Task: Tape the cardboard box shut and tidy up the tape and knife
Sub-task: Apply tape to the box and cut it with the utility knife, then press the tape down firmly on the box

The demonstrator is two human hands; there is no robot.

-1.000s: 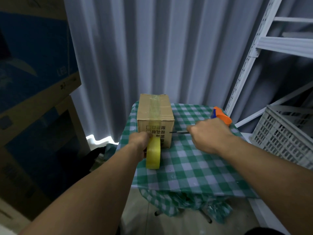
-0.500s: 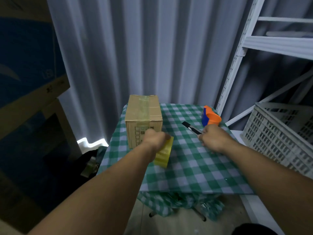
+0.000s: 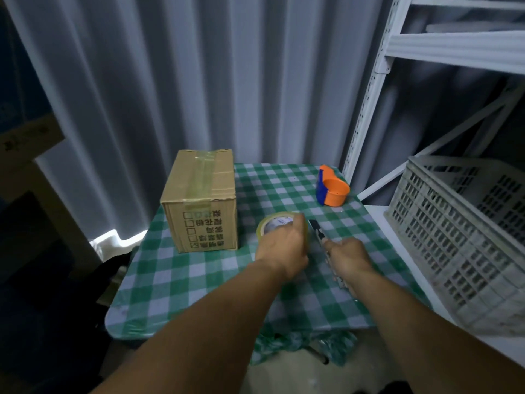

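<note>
Left hand (image 3: pixel 284 251) grasping the yellow tape roll (image 3: pixel 277 224) on the green checked tablecloth (image 3: pixel 181 282); right hand (image 3: pixel 348 258) closed around the knife (image 3: pixel 319 234), blade end just beside the roll. Left of both, the cardboard box (image 3: pixel 203 200), taped along its top seam. Beyond, an orange-and-blue tape dispenser (image 3: pixel 331 189); at right, a white crate (image 3: pixel 460 228).
</note>
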